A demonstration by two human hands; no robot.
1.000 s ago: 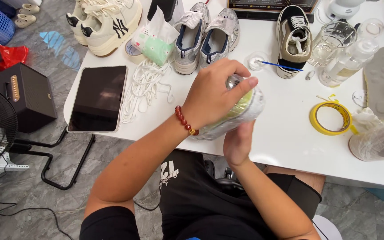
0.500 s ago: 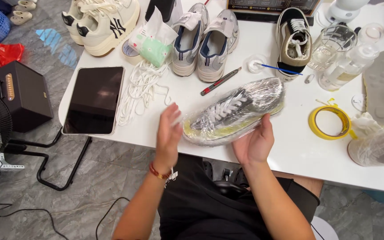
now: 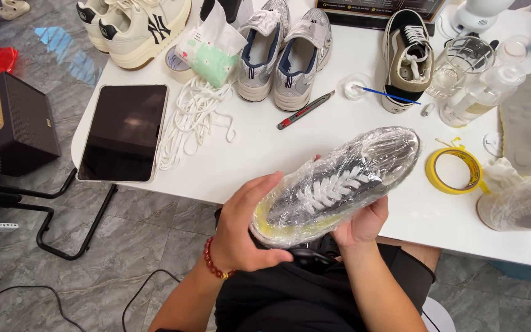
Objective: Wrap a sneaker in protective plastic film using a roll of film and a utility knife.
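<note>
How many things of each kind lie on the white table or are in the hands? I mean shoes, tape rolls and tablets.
Shoes without wrap on the table: 5 (two cream, two silver, one black and tan)
Shoe wrapped in clear film, held in left hand and right hand: 1
Tape rolls: 2 (yellow, beige)
Tablet: 1
Total: 9

Both forearms came up from the bottom of the view and met in the middle. The left hand [image 3: 244, 227] was cupped, fingers curled and the thumb stretched out along the top, a red bead bracelet [image 3: 213, 261] around its wrist. The right hand [image 3: 357, 224] lay palm up, its fingers bent upward in a loose grip.
</note>
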